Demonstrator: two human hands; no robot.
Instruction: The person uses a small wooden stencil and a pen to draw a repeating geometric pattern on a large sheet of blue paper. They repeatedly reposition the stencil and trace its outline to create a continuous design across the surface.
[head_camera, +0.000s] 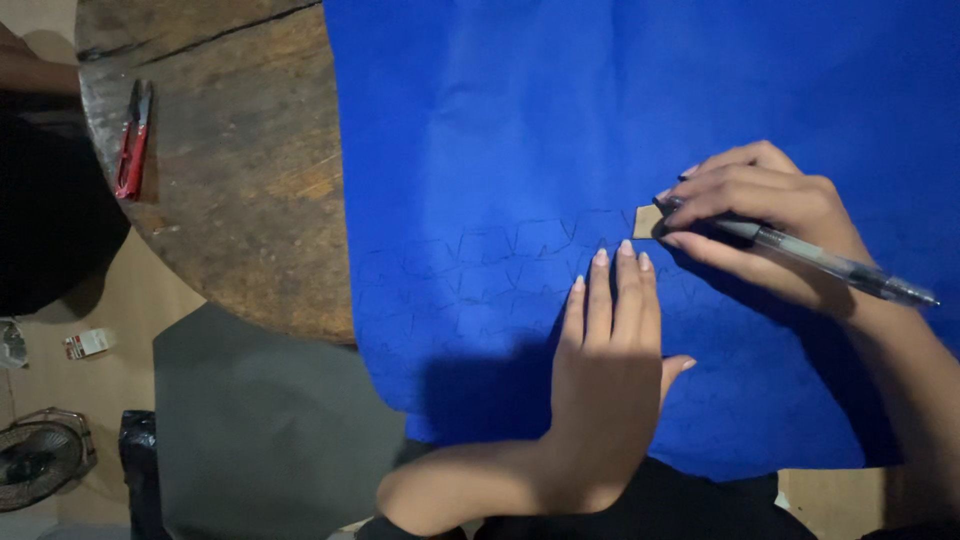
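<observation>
Small tan cardboard template (647, 221) lies flat on the blue fabric (600, 120), right of centre, pinned under the fingertips of the right hand (765, 215). Only its left corner shows; the rest is covered by fingers.

Right hand: fingers curled closed around a clear-barrelled pen (820, 262), tip end at the template's edge, barrel running out down and to the right over the back of the wrist. Same hand presses on the template.

Left hand (605, 360): empty, spread flat, palm down on the fabric, fingers together and straight, fingertips just below and left of the template, close but not touching it. Thumb sticks out to the right.

Fabric: spread over the right part of a round wooden table (230, 170), lower edge hanging over the near rim. Faint rows of traced outlines (480, 270) run across the cloth left of the template; shapes hard to make out in dim light.

Further out: red thread snips (133, 140) lie on bare wood near the table's left rim, well apart from both hands. Below the table, grey floor mat (260, 420); a small fan (35, 460) at lower left
</observation>
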